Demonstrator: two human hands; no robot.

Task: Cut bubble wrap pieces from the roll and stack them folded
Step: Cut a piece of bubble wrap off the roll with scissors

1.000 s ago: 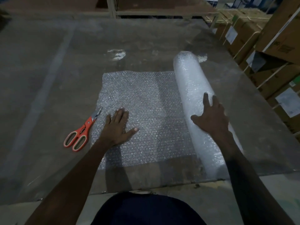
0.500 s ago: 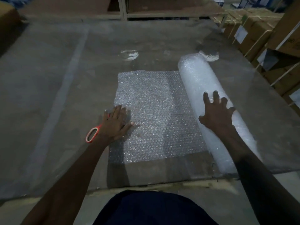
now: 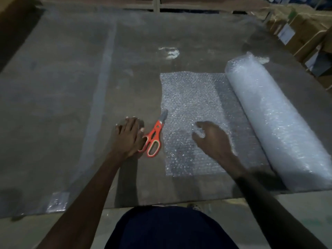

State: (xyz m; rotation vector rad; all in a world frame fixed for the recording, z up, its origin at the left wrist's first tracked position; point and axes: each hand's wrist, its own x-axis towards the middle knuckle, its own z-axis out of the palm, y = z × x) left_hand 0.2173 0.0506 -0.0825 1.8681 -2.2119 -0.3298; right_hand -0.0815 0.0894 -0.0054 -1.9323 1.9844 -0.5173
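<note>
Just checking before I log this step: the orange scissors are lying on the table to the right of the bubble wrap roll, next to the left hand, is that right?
Not quite. The head view shows the scissors lying left of the bubble wrap roll, at the left edge of the unrolled sheet. They are indeed next to the left hand, on the table.

table [image 3: 71, 87]: grey, clear film cover | cardboard boxes [image 3: 305, 31]: far right, labelled

Left of my left hand [image 3: 128, 136] the table [image 3: 53, 97] lies bare; the scissors [image 3: 153, 138] sit just beside it, and the roll [image 3: 274, 121] (long, bulky) walls off my right
</note>
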